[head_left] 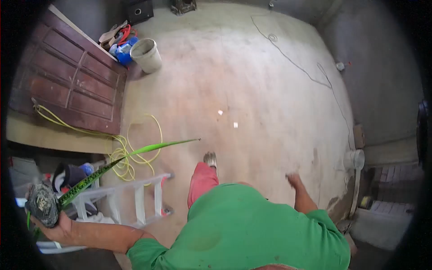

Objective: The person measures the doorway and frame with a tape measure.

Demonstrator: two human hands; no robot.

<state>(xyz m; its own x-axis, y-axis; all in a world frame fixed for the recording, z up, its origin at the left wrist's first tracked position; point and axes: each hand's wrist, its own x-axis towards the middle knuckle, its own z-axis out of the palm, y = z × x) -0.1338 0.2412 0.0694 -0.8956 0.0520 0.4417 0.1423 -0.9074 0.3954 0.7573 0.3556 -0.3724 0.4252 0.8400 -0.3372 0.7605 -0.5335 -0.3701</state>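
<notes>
My left hand (pixel 60 229) is closed around a black tape measure (pixel 42 204) at the lower left. From its case a bright green blade with dark markings (pixel 92 182) sticks out up and to the right, its free end hanging over the floor. Out to the right side, my right hand (pixel 294 181) is held low over the bare concrete, slightly blurred. Its fingers look loosely apart, and I see nothing in them. An aluminium stepladder (pixel 137 204) lies under and beside my left forearm. One shoe (pixel 210 159) shows ahead of my body.
A yellow cord (pixel 123 153) lies in loops left of my foot, near a brown panelled door (pixel 74 74). A whitish bucket (pixel 146 56) stands farther off. Along the right runs a thin cable (pixel 306 72), with a white bucket (pixel 354 159) near the wall.
</notes>
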